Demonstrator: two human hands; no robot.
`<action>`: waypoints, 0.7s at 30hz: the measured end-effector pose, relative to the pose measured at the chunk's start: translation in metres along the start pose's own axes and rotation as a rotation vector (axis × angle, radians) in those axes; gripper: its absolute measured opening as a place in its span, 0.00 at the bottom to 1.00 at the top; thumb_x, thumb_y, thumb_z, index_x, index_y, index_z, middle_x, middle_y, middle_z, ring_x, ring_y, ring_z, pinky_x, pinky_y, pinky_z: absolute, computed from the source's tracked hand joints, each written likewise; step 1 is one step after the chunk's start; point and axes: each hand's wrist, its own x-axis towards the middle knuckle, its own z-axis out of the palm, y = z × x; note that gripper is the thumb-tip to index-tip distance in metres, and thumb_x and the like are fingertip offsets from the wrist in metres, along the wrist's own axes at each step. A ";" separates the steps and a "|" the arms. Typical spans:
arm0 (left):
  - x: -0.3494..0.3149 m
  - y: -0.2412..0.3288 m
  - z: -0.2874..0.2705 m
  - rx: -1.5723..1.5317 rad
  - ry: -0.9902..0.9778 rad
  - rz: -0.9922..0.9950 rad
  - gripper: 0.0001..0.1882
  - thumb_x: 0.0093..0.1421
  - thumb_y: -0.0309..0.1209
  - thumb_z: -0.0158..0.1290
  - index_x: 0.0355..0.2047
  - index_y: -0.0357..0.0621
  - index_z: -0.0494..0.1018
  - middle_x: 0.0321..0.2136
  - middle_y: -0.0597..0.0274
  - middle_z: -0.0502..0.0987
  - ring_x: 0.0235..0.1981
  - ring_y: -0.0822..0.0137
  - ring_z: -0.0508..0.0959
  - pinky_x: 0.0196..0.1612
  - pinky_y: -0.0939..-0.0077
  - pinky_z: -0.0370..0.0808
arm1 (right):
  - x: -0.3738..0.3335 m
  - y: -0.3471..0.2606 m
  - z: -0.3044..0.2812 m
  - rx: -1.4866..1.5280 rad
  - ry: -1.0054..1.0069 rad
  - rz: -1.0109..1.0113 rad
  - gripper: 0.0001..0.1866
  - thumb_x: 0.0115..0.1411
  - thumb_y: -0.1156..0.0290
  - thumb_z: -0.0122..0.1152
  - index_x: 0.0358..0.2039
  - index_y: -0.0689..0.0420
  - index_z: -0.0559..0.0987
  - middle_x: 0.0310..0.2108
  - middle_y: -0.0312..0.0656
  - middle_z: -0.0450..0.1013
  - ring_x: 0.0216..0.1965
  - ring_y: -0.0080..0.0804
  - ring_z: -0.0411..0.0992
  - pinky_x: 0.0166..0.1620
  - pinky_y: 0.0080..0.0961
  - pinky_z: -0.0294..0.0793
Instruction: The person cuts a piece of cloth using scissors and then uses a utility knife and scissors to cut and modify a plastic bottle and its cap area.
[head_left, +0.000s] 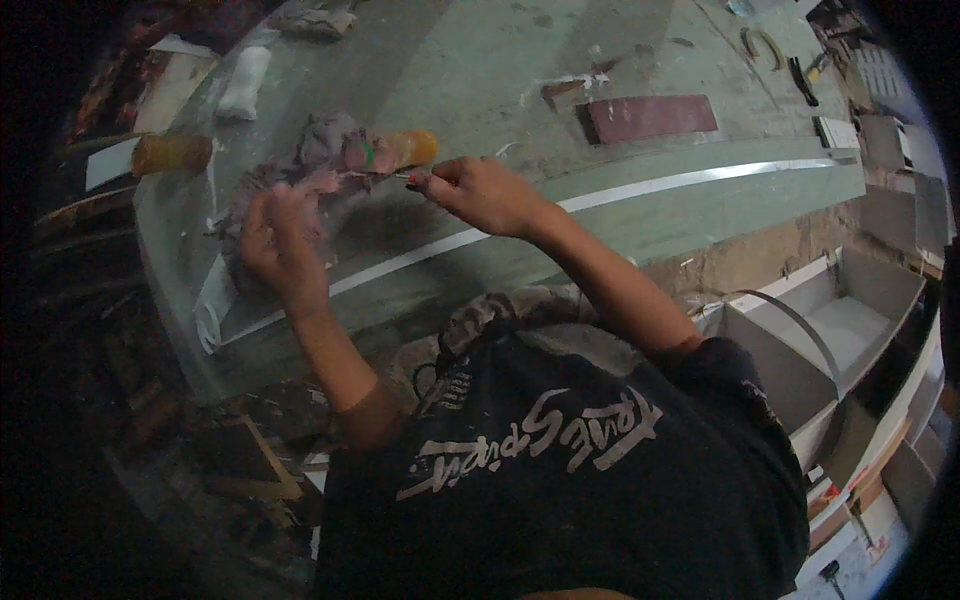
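Observation:
Over the left part of the greenish glass tabletop, my left hand (280, 245) is closed, its fingertips bunched against a crumpled mauve cloth (328, 138). What those fingers pinch, if anything, is too blurred to name. My right hand (490, 195) grips a slim tool (398, 176) with a thin pale shaft and a bit of red near the fingers; its shaft points left toward the cloth. Just beyond the tool lies an orange and pinkish cylindrical container (415, 148) with a green band beside it. A long white strip (450, 242) runs across the glass below both hands.
A maroon rectangular block (655, 118) lies on the far right of the glass. Black-handled pliers (803, 82) are farther right. An amber cylinder (170, 154) and a white roll (244, 82) stand out at left. White open boxes (780, 350) sit to my right.

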 end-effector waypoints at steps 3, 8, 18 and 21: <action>-0.001 -0.001 0.006 0.109 -0.139 0.009 0.15 0.67 0.37 0.50 0.27 0.39 0.72 0.18 0.73 0.67 0.23 0.80 0.65 0.26 0.82 0.61 | 0.004 0.007 -0.013 0.183 -0.063 0.098 0.30 0.66 0.45 0.43 0.36 0.63 0.79 0.19 0.35 0.65 0.20 0.28 0.63 0.28 0.30 0.64; -0.023 -0.018 0.013 0.223 -0.383 -0.043 0.15 0.69 0.38 0.48 0.27 0.41 0.71 0.19 0.70 0.68 0.22 0.80 0.66 0.27 0.82 0.63 | -0.001 -0.015 -0.040 0.358 -0.116 0.133 0.27 0.66 0.49 0.42 0.42 0.60 0.79 0.20 0.30 0.61 0.21 0.21 0.58 0.26 0.23 0.60; -0.005 -0.037 0.016 0.054 -0.234 0.033 0.14 0.68 0.34 0.49 0.26 0.41 0.69 0.22 0.71 0.70 0.24 0.79 0.69 0.27 0.80 0.65 | 0.020 0.012 0.015 0.082 -0.057 -0.077 0.30 0.66 0.46 0.42 0.39 0.63 0.79 0.25 0.49 0.74 0.31 0.41 0.73 0.40 0.39 0.71; -0.003 -0.046 0.005 0.026 -0.137 0.060 0.13 0.69 0.36 0.48 0.29 0.41 0.70 0.25 0.71 0.71 0.27 0.79 0.69 0.30 0.82 0.66 | 0.016 0.003 0.009 0.002 -0.034 -0.021 0.32 0.65 0.44 0.43 0.38 0.63 0.80 0.27 0.53 0.75 0.32 0.50 0.74 0.41 0.42 0.71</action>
